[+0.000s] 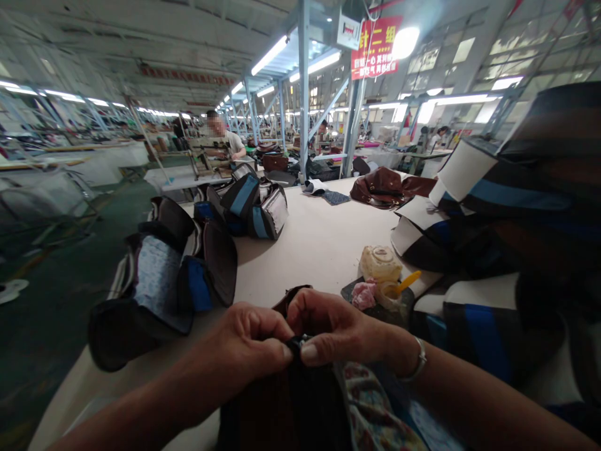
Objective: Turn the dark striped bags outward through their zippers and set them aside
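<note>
At the lower middle, my left hand point(256, 338) and my right hand point(335, 326) meet over a dark bag point(300, 401). Both are closed, thumbs and fingers pinching its top edge from either side. A small shiny bit point(304, 340) shows between the thumb tips, too small to name. Part of a floral lining point(375, 401) spills out on the bag's right side, below my right wrist. Behind my fingers a brown edge point(300, 291) sticks up. The fingertips partly hide what they grip.
Unfinished bags with blue stripes stand at the left point(197, 282) and in a tall pile at the right point(488, 326). On the pale table point(319, 232) lie a tub with a yellow stick point(394, 291), a pink crumpled piece point(364, 294) and a brown leather bag point(382, 186). A person point(230, 141) sits farther back.
</note>
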`<state>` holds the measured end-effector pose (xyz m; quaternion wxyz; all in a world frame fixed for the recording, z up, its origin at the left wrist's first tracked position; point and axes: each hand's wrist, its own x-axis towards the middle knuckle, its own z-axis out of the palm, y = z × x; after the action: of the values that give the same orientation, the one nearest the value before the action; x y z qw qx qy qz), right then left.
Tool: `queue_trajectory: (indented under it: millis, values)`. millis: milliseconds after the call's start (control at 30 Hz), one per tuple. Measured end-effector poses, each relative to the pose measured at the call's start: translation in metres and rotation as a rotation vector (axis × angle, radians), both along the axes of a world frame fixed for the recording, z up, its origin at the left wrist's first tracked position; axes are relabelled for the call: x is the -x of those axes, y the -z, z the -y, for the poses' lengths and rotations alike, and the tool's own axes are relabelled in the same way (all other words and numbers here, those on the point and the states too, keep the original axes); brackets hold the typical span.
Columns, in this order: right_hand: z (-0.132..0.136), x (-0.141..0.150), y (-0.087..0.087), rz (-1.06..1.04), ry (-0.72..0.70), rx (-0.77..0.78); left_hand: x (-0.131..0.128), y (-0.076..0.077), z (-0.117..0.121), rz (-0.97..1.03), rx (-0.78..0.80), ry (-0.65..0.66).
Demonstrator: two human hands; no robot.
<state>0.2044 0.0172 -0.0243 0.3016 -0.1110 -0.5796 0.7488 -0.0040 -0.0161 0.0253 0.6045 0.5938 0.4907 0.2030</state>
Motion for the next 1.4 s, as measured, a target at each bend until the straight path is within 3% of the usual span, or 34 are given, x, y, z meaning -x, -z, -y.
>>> queue_trajectory:
  millis: [167, 367, 600, 800, 1000, 1100, 1233, 1400]
  values:
    - [-0.002, 0.000, 0.000, -0.044, -0.046, 0.056, -0.003, -0.003, 0.000, 0.075, 0.051, -0.006]
    - [-0.003, 0.001, 0.003, -0.096, -0.071, 0.123, -0.010, -0.012, 0.002, -0.076, 0.033, -0.028]
    - [-0.001, 0.001, 0.001, -0.025, 0.023, 0.141, -0.004, -0.003, 0.000, -0.073, 0.000, 0.013]
    - [-0.002, -0.009, -0.019, 0.124, 0.069, -0.087, -0.005, -0.011, 0.004, -0.115, -0.052, 0.031]
    - [-0.015, -0.012, -0.045, 0.392, 0.063, -0.515, -0.005, -0.019, 0.006, -0.161, -0.117, 0.112]
    - [-0.020, -0.006, -0.056, 0.491, -0.005, -0.561, -0.005, -0.018, 0.006, -0.210, -0.152, 0.113]
    - [-0.021, 0.001, -0.067, 0.627, 0.034, -0.606, -0.004, -0.018, 0.006, -0.224, -0.159, 0.103]
    - [-0.018, 0.003, -0.056, 0.505, 0.084, -0.629, -0.002, -0.018, 0.006, -0.258, -0.194, 0.089]
